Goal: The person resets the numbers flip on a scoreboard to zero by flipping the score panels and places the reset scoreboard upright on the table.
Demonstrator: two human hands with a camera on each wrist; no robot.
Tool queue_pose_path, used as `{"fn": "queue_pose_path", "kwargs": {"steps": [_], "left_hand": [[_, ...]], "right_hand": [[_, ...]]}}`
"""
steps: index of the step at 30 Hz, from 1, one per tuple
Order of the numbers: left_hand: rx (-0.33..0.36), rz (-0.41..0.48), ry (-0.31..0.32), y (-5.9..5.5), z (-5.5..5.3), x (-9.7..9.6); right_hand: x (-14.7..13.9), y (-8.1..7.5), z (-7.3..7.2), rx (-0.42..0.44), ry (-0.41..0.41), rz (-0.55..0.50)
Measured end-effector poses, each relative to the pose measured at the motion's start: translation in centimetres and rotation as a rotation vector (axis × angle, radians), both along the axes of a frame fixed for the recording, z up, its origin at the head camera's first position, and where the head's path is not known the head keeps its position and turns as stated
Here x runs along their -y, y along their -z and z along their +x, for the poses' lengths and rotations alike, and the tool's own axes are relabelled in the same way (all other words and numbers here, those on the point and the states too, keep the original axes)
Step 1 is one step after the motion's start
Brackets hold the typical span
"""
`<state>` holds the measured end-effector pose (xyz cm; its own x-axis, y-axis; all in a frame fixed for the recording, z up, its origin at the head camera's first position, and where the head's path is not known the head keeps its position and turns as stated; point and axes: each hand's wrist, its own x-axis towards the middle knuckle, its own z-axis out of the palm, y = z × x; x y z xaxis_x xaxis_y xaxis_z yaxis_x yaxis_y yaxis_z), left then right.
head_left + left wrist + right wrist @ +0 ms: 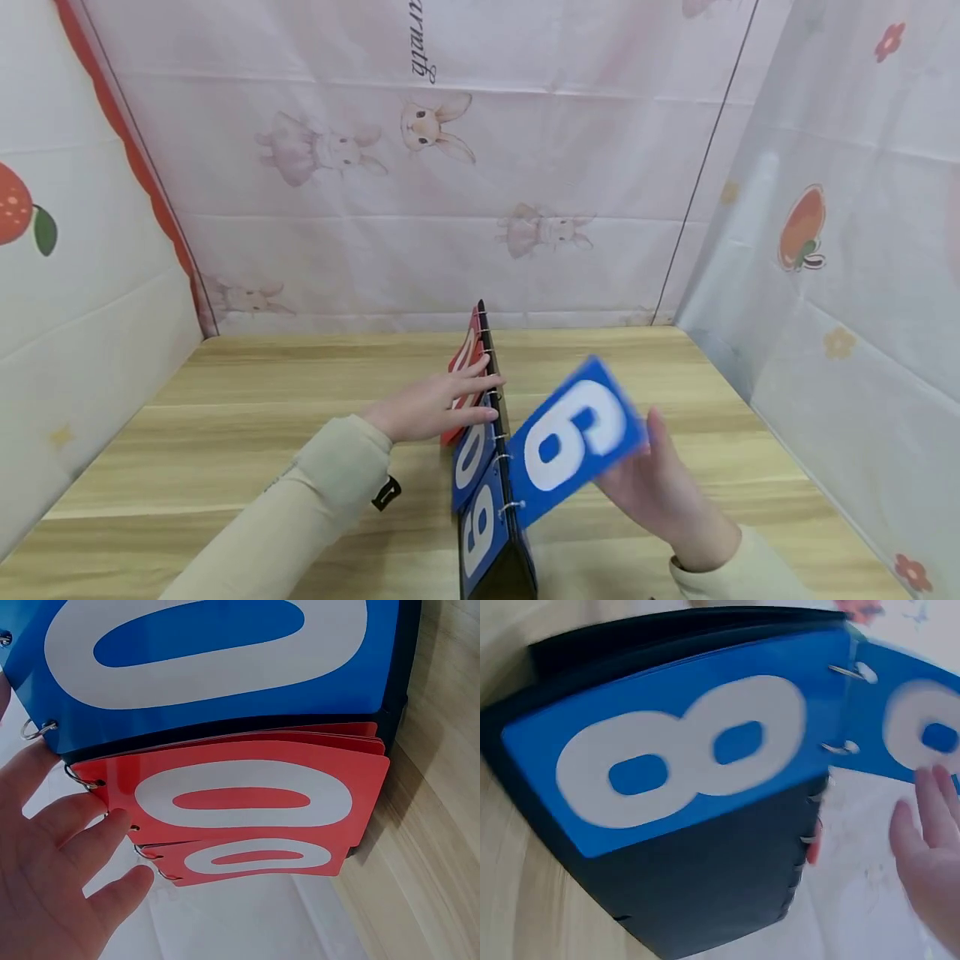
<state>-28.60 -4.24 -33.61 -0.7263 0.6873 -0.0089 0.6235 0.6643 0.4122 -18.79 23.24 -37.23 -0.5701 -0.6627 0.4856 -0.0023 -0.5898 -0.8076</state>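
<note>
A black tent-shaped flip scoreboard [720,877] stands on the table, number cards ringed along its top ridge. Red 0 cards [244,793] hang on its far part. A blue 0 card [471,457] and another blue number card [480,529] hang on the left face nearer me. My left hand [438,404] rests over the ridge with spread fingers, close to the rings. On the right side, a blurred blue card reading 6 [573,433] is lifted off the ridge. My right hand [660,492] is at its outer edge, fingers fairly straight. Beneath it, a blue 8 card [682,754] lies against the right face.
The scoreboard stands on a light wood-grain table [300,375]. Printed cloth with rabbits [435,129] hangs behind, and more cloth hangs at the left and right sides. A black strap end [386,493] sticks out by the left sleeve.
</note>
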Motion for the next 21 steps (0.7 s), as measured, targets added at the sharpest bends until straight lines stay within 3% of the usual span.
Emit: {"fn": "queue_pose_path", "kwargs": {"steps": [2,5,8,11,16,21], "left_hand": [[0.003,0.014,0.007,-0.1,0.0,0.0],[0.025,0.038,0.043,-0.1,0.0,-0.1],[0.02,0.035,0.067,0.0,0.1,-0.3],[-0.015,0.019,0.06,0.1,0.0,-0.5],[-0.043,0.023,0.052,0.3,-0.1,-0.5],[-0.045,-0.009,0.04,-0.1,-0.2,-0.3]], "right_hand": [[1.3,0.1,0.2,-0.197,0.066,0.073],[2.9,0.2,1.4,-0.612,0.333,0.387],[3.9,0.4,2.8,-0.876,0.557,0.72],[4.5,0.5,3.2,-0.998,0.643,0.869],[5.0,0.8,2.8,-1.204,0.722,0.837],[5.3,0.7,2.4,-1.258,0.703,0.866]]}}
